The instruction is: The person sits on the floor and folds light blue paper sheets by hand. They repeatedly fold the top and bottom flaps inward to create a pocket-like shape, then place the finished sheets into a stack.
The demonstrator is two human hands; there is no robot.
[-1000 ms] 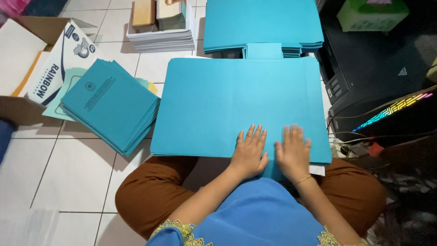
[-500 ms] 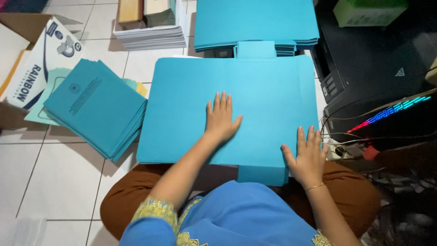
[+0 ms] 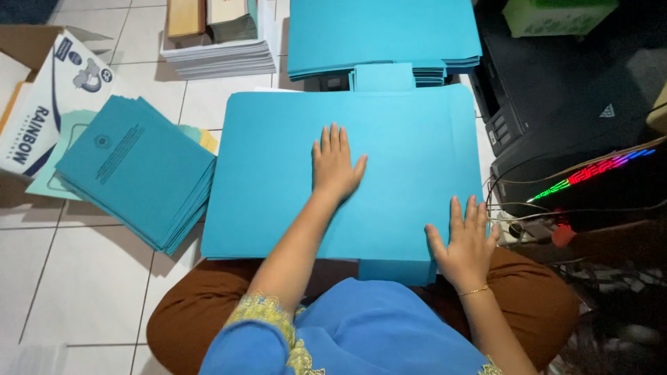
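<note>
I see the left hand (image 3: 335, 163) and right hand (image 3: 466, 241) spread flat, palms pressing the open turquoise folder (image 3: 292, 180) beneath them, apparently smoothing it flat.

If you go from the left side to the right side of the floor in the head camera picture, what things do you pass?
Cardboard box → stack of printed teal booklets → big open blue folder with the left hand flat on it → right hand at the folder's near right corner → black machine with glowing coloured lights.
</note>
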